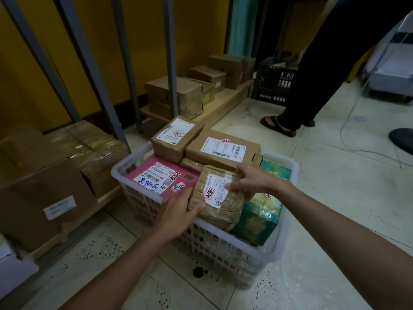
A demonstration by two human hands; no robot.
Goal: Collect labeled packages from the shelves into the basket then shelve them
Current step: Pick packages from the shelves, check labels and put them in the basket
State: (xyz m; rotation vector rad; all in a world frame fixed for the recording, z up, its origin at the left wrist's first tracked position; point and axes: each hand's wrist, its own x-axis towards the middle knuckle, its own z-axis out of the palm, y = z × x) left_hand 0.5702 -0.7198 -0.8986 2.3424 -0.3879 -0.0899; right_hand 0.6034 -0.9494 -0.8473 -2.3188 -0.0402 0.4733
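A white plastic basket [287, 222] stands on the floor, piled with labeled packages. On top at the front lies a brown taped package [220, 211] with a white label. My left hand [178, 214] grips its near left corner. My right hand [251, 181] holds its far right side, fingers over the label. Around it lie a pink box [156, 175], a flat brown carton [223, 148], a small brown box [175, 137] and a green pack [257, 220].
Low wooden shelves run along the yellow wall, holding cardboard boxes at the left [44, 186] and farther back [174, 97]. Grey shelf posts [89, 63] rise behind the basket. A person in sandals [279, 125] stands at the right beside a black crate [272, 86]. A cable trails over the tiled floor.
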